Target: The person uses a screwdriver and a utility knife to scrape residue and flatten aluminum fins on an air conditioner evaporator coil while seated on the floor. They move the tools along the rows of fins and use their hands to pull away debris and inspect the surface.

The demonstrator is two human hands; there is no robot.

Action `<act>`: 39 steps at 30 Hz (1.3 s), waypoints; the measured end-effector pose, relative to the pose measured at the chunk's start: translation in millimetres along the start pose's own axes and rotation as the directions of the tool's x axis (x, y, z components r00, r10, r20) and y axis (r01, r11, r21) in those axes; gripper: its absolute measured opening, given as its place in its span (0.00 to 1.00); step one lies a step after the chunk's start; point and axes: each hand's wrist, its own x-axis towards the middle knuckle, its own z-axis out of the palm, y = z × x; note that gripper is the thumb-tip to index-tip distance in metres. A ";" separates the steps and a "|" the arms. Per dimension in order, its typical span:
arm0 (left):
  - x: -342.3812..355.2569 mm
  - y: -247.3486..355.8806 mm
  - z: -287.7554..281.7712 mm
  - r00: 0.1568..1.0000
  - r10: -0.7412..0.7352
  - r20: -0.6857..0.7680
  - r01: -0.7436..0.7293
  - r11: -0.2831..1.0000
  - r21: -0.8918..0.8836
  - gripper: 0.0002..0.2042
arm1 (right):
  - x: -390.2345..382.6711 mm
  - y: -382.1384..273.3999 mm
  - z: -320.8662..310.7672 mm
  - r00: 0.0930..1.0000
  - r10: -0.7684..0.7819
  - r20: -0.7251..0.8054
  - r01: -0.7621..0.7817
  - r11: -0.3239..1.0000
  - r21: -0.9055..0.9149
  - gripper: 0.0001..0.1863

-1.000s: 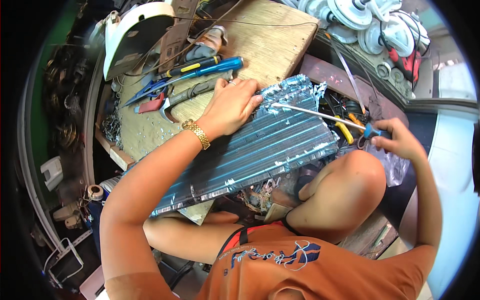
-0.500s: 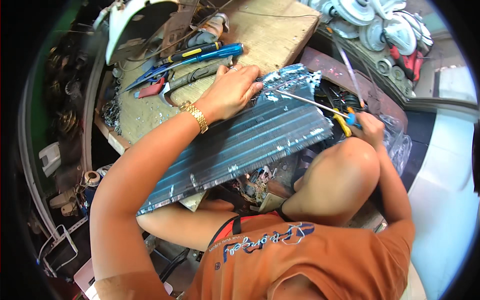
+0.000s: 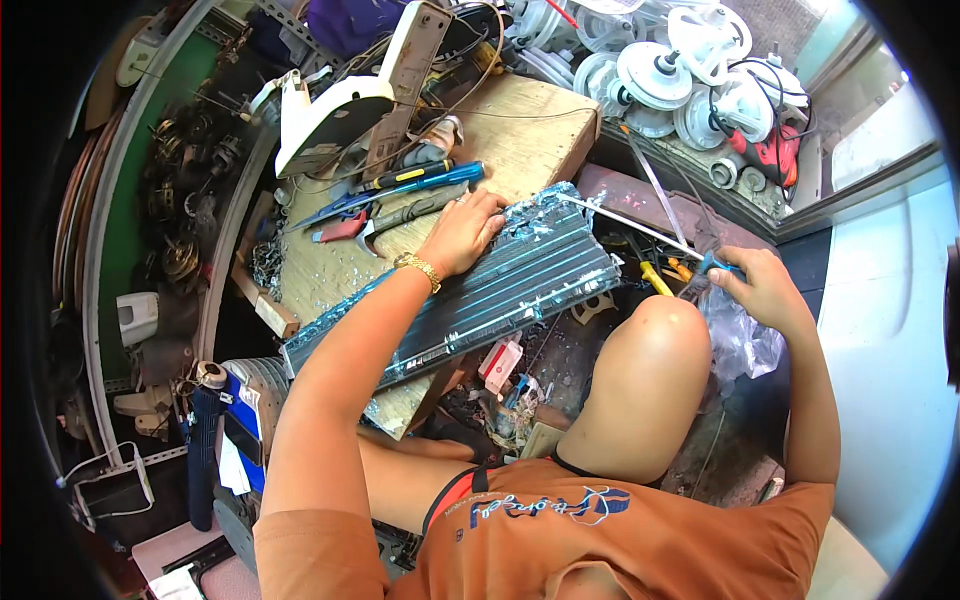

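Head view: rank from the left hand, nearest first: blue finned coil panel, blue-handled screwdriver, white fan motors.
1. Blue finned coil panel: under the left hand, touching.
2. Blue-handled screwdriver: just beyond the fingers, on the wooden board.
3. White fan motors: far top right.

Orange shirt (image 3: 600,540); gold bracelet (image 3: 418,268)

A worn wooden board (image 3: 520,135) carries a long blue finned metal coil (image 3: 470,300), blue-handled screwdrivers (image 3: 420,180) (side by side) and red-handled pliers (image 3: 340,228).

Blue-striped silver finned coil (image 3: 480,300), orange shirt (image 3: 600,540) (blue lettering), seemingly yellow-handled screwdriver (image 3: 655,278).
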 end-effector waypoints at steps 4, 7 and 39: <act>1.6 -1.2 -0.9 1.000 0.015 0.025 -0.014 0.999 -0.038 0.16 | 8.0 -20.7 -8.1 0.978 0.091 0.186 -0.096 0.995 0.018 0.20; -0.8 -7.3 -1.1 1.000 0.021 0.016 -0.020 0.999 -0.048 0.16 | 20.9 -33.3 -24.6 0.962 0.080 0.261 -0.073 0.997 -0.035 0.19; 9.7 -14.6 -10.4 0.991 0.016 0.134 0.001 0.993 -0.122 0.16 | 36.3 46.5 91.0 0.986 -0.162 -0.045 0.155 0.979 -0.132 0.17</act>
